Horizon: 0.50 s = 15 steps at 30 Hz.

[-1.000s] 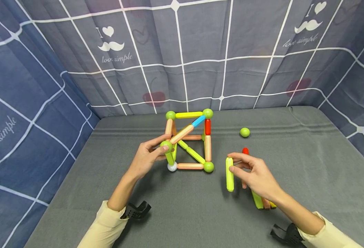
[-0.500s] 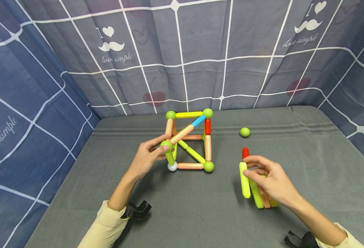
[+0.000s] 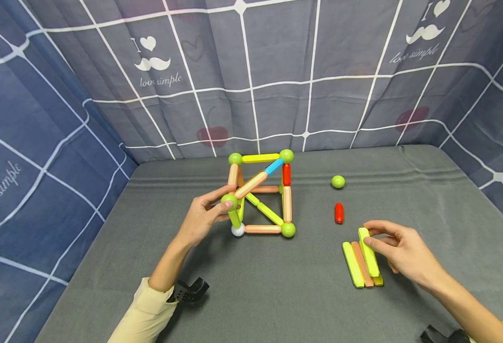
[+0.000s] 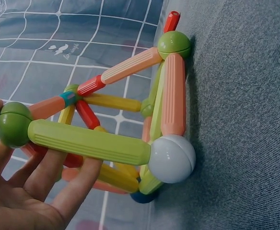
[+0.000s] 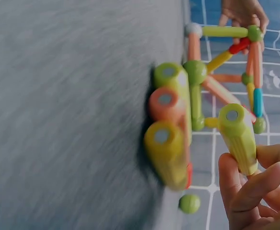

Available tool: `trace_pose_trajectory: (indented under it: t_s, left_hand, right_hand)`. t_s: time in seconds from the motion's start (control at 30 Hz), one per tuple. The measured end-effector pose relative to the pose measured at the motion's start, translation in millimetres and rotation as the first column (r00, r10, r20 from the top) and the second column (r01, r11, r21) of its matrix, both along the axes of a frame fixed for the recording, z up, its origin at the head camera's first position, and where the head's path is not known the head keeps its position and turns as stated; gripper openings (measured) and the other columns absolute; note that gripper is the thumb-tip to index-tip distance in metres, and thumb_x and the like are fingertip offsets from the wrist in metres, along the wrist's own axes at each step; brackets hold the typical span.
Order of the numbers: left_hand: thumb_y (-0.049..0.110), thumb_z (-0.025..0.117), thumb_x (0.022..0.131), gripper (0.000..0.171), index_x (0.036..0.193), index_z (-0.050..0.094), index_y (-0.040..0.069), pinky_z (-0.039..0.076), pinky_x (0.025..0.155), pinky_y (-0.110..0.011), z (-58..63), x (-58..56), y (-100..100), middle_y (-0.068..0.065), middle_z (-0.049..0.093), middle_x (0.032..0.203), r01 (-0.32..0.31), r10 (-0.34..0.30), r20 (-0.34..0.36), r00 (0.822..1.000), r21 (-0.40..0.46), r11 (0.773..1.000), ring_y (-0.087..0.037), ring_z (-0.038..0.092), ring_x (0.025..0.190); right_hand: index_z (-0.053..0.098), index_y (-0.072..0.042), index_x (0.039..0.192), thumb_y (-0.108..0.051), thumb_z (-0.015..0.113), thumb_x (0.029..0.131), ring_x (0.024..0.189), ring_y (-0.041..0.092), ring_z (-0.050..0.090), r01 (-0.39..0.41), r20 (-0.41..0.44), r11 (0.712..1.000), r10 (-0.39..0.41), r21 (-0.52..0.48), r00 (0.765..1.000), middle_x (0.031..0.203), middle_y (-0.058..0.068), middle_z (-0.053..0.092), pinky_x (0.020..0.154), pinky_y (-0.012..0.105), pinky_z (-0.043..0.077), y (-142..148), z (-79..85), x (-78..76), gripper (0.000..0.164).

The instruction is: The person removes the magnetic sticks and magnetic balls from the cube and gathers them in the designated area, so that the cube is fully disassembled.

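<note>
Head view: a yellow-green rod (image 3: 368,252), pinched by the right hand (image 3: 399,245), hovers over the loose ones!
Here it is, on the right side of the counter (image 3: 277,286), partly blocking the yellow rod (image 3: 378,281) in a row of three, beside one orange rod (image 3: 362,267) and one flat yellow-green one; the right wrist view shows clear space between. Thumb and fingers grip its upper end, forearm slanting in from lower right. Farther back: one short red rod (image 3: 339,214), one loose green ball (image 3: 338,181). Across, the left hand (image 3: 206,216), forearm angled from lower left, grips one green corner ball (image 3: 229,202) of the ball-and-rod frame (image 3: 269,214); behind, a patterned curtain (image 3: 277,71).
</note>
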<state>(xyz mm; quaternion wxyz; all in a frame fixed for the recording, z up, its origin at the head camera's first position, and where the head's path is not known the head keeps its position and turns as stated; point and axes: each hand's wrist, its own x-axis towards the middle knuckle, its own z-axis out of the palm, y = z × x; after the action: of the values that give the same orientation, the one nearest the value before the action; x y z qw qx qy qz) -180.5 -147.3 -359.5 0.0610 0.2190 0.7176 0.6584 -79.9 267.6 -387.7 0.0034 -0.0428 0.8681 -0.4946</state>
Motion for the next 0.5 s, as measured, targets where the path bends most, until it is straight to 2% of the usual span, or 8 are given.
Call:
trace_pose_trajectory:
  t_s: [0.13, 0.2, 0.4, 0.5]
  left_hand:
    - [0.004, 0.057, 0.099, 0.044, 0.14, 0.048, -0.009, 0.056, 0.084, -0.041, 1.1, 0.8, 0.1, -0.028, 0.055, 0.132, -0.006, 0.006, 0.005, 1.0, 0.006, 1.0, -0.045, 0.06, 0.111]
    - [0.003, 0.057, 0.099, 0.044, 0.14, 0.048, -0.009, 0.056, 0.084, -0.041, 1.4, 1.1, 0.0, -0.029, 0.055, 0.131, -0.007, 0.007, 0.006, 1.0, 0.006, 1.0, -0.044, 0.061, 0.11]
    - [0.005, 0.058, 0.099, 0.045, 0.141, 0.047, -0.009, 0.056, 0.084, -0.042, 0.1, 0.0, 0.2, -0.029, 0.055, 0.13, 0.004, -0.004, -0.005, 1.0, 0.003, 1.0, -0.021, 0.068, 0.103]
    - [0.004, 0.058, 0.099, 0.045, 0.141, 0.046, -0.01, 0.056, 0.084, -0.042, -0.6, -0.6, 0.4, -0.03, 0.054, 0.13, 0.007, -0.007, -0.009, 1.0, 0.005, 1.0, -0.022, 0.068, 0.103]
  right_hand:
    - [0.062, -0.005, 0.123, -0.024, 0.067, 0.097, 0.041, 0.012, 0.042, 0.024, 0.017, 0.998, -0.025, 0.062, 1.0, 0.104, 0.015, 0.065, 0.036, 0.031, 0.039, 10.7, -3.5, 2.9, 0.033]
    - [0.062, -0.004, 0.123, -0.025, 0.066, 0.097, 0.041, 0.012, 0.041, 0.031, 0.027, 0.996, -0.033, 0.084, 0.999, 0.105, 0.016, 0.064, 0.035, 0.03, 0.038, 15.5, -5.9, 3.6, 0.034]
    - [0.062, -0.002, 0.122, -0.019, 0.068, 0.096, 0.042, 0.013, 0.044, 0.009, 0.074, 0.996, -0.016, 0.086, 0.997, 0.103, 0.014, 0.063, 0.036, 0.03, 0.042, 24.5, -15.9, 2.6, 0.032]
    - [0.06, 0.001, 0.124, -0.015, 0.068, 0.095, 0.043, 0.015, 0.047, -0.027, 0.104, 0.998, 0.022, 0.052, 0.994, 0.103, 0.013, 0.064, 0.038, 0.032, 0.046, 26.4, -20.4, 1.0, 0.034]
